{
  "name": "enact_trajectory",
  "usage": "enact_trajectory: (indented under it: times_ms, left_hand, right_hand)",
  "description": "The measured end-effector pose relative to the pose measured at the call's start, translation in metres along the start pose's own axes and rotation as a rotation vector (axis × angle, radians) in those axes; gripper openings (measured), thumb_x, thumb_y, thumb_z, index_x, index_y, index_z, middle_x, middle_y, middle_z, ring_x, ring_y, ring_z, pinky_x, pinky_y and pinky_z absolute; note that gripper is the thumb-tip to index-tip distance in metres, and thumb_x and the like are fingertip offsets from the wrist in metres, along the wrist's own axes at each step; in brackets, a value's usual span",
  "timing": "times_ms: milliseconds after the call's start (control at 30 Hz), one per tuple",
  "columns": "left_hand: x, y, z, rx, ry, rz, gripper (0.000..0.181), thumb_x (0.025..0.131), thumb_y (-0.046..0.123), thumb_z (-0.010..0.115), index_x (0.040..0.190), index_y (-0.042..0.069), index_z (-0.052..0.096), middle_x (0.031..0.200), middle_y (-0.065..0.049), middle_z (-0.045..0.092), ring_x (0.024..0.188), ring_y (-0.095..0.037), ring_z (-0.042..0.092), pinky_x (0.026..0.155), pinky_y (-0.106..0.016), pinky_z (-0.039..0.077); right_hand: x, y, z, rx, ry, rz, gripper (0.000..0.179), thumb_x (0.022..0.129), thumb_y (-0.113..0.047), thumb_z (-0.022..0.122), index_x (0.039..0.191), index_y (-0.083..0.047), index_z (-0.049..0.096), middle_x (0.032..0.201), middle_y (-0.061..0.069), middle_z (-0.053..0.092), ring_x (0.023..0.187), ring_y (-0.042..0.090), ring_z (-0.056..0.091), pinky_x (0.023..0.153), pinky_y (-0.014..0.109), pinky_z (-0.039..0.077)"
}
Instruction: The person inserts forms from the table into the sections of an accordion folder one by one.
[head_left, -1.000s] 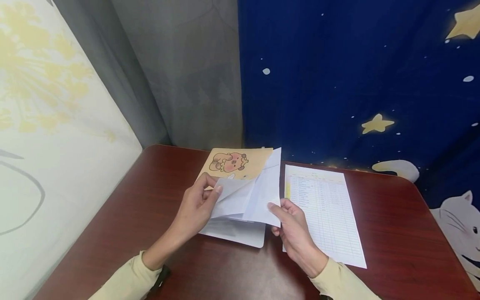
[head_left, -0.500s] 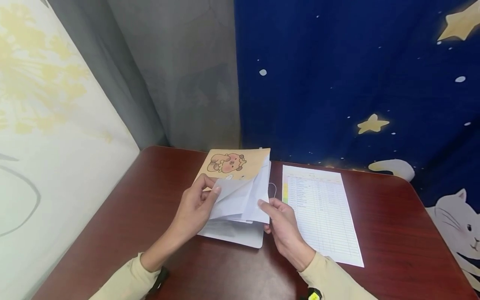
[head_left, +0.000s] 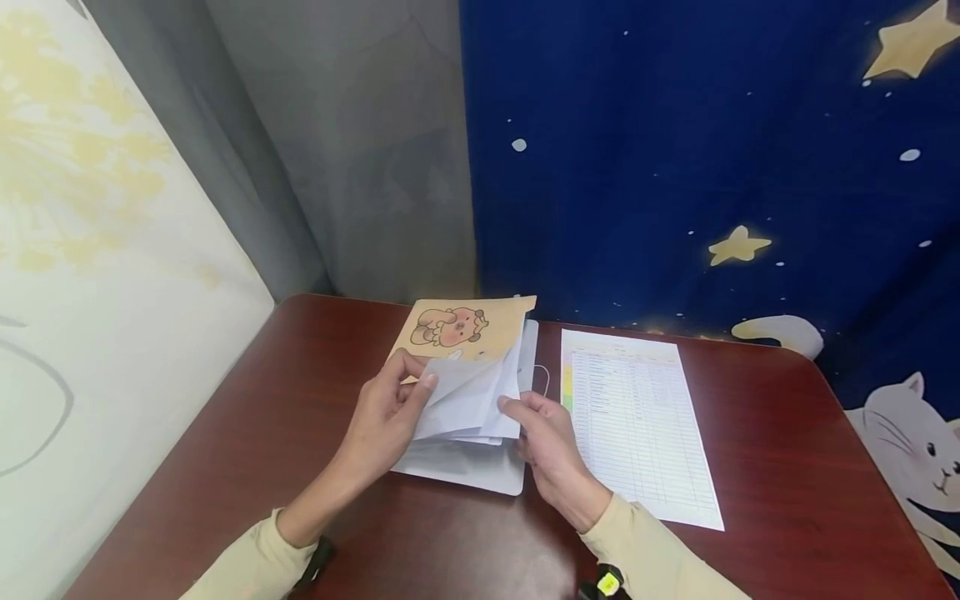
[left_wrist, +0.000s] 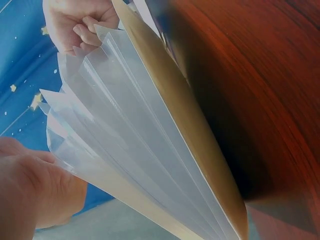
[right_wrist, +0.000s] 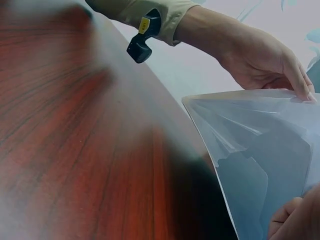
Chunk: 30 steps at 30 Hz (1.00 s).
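An accordion file folder (head_left: 459,473) with a tan cartoon-printed cover (head_left: 487,310) lies on the table, fanned at its near side. Its clear pleated pockets (left_wrist: 135,95) show from the side in the left wrist view. My left hand (head_left: 386,417) pinches the raised edge of the cover and front pocket between thumb and fingers. White paper (head_left: 510,375) stands partly within the folder. At its right edge my right hand (head_left: 551,437) pinches the paper, thumb on top. How deep the paper sits is hidden by the cover and pockets.
A printed table sheet (head_left: 641,433) with a coloured left edge lies right of the folder. A thin elastic loop (head_left: 544,379) sticks out from the folder's right side. Beyond the reddish-brown table (head_left: 787,467) hang grey and blue star-patterned curtains (head_left: 637,167).
My right hand has moved left, carrying the white paper further between the folder's pockets. The elastic loop has come into sight. My left hand keeps its grip on the cover.
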<state>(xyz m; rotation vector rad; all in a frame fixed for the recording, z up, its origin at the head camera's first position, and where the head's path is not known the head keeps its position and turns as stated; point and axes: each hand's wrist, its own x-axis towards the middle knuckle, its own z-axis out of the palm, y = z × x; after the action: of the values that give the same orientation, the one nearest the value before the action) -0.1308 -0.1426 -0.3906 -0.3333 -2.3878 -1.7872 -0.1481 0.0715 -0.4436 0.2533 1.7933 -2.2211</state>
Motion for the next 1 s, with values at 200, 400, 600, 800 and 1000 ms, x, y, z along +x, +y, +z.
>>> enact_trajectory:
  times_ms: [200,400,600,800,1000]
  left_hand:
    - [-0.001,0.009,0.0,0.005,-0.006,0.001,0.009,0.098,0.013,0.055,0.094,0.008,0.049,0.092,-0.018,0.07,0.063,-0.02,0.063,0.042,-0.025,0.039]
    - [-0.002,0.015,0.001,0.03,-0.026,0.023,0.008,0.098,0.013,0.054,0.094,0.008,0.049,0.093,-0.018,0.07,0.053,-0.023,0.056,0.04,-0.025,0.034]
    - [0.0,0.0,0.001,0.026,-0.032,0.038,0.012,0.098,0.024,0.055,0.094,0.015,0.049,0.111,-0.006,0.067,0.063,-0.019,0.064,0.044,-0.026,0.042]
    - [0.0,0.0,0.0,0.0,-0.042,0.04,0.013,0.098,0.028,0.054,0.094,0.017,0.049,0.12,-0.002,0.063,0.078,-0.02,0.07,0.051,-0.028,0.05]
    - [0.0,0.003,0.001,-0.009,-0.044,0.011,0.011,0.099,0.021,0.054,0.094,0.012,0.048,0.118,-0.006,0.064,0.075,-0.023,0.069,0.05,-0.027,0.048]
  right_hand:
    - [0.004,-0.002,0.003,-0.042,0.002,0.011,0.026,0.08,-0.025,0.073,0.094,-0.004,0.068,0.053,-0.01,0.05,0.041,0.006,0.028,0.041,0.02,0.023]
    - [0.007,-0.004,0.006,-0.135,0.022,0.015,0.019,0.079,-0.021,0.071,0.09,-0.006,0.071,0.047,-0.011,0.043,0.041,0.007,0.031,0.041,0.021,0.025]
    - [0.007,-0.007,0.009,-0.169,0.037,0.014,0.017,0.077,-0.019,0.069,0.089,-0.007,0.072,0.047,-0.01,0.038,0.041,0.007,0.029,0.041,0.022,0.023]
    - [0.007,-0.007,0.012,-0.189,0.047,0.005,0.017,0.077,-0.018,0.069,0.089,-0.007,0.072,0.046,-0.01,0.036,0.042,0.007,0.029,0.04,0.023,0.023]
    - [0.008,-0.005,0.01,-0.209,0.052,0.01,0.021,0.077,-0.019,0.069,0.093,-0.007,0.074,0.046,-0.011,0.038,0.042,0.007,0.029,0.041,0.022,0.025]
